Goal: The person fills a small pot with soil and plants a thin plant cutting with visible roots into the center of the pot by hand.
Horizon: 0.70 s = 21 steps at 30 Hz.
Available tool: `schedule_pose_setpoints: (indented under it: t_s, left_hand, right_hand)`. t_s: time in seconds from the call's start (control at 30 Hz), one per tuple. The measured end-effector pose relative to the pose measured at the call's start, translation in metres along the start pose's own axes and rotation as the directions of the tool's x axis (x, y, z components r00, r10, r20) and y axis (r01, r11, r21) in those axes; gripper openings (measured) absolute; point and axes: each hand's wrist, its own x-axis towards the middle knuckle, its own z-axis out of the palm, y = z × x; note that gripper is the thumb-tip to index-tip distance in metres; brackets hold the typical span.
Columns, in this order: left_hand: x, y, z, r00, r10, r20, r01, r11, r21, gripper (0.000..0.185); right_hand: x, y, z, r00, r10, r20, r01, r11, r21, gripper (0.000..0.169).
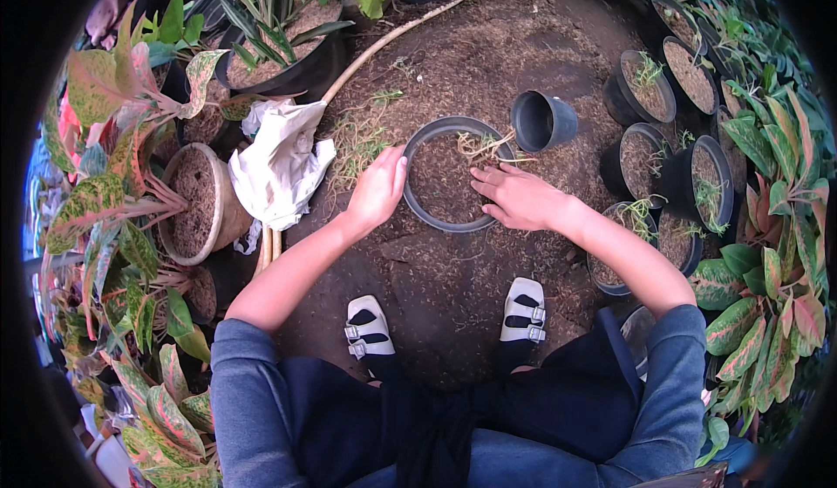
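Observation:
A round black plastic pot (451,227) filled with brown planting mix (444,180) stands on the ground before me. My left hand (379,184) rests against the pot's left outer side, fingers together and pointing up. My right hand (513,195) reaches over the right rim, its fingertips at the mix, just below a small bundle of plant cuttings with pale stems (480,148). The cuttings lie across the upper right of the pot and over its rim. An empty small black pot (546,122) lies on its side beyond the right rim. Whether my right fingers pinch anything is hidden.
Loose cuttings (359,148) lie on the soil left of the pot. Further left are a crumpled white plastic bag (281,167), a pale hose or pole (405,30) and a beige pot (212,226). Several black pots with seedlings (641,161) stand at the right, beside leafy plants (752,305).

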Motion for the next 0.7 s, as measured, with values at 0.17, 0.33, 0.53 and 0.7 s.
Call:
schedule_pose_setpoints:
  t_s: [0.17,0.33,0.53,0.7]
  left_hand:
    - [0.001,0.002,0.001,1.000,-0.004,0.003,0.004,1.000,-0.014,0.033]
    - [-0.001,-0.001,0.001,1.000,-0.010,-0.007,0.010,1.000,-0.004,0.034]
    - [0.000,-0.002,0.003,1.000,-0.008,-0.005,0.008,1.000,-0.004,0.034]
    - [-0.001,-0.001,0.003,1.000,-0.013,-0.016,0.013,1.000,-0.005,0.034]
  right_hand:
    - [0.002,-0.003,0.017,0.995,0.001,-0.105,0.012,0.992,0.127,0.040]
    - [0.009,-0.016,0.011,0.992,0.051,-0.112,-0.025,0.974,0.224,0.027]
    - [0.019,-0.014,0.011,0.972,0.131,-0.196,-0.068,0.951,0.302,0.025]
    - [0.039,-0.020,-0.003,0.931,0.072,-0.359,0.039,0.955,0.293,0.032]
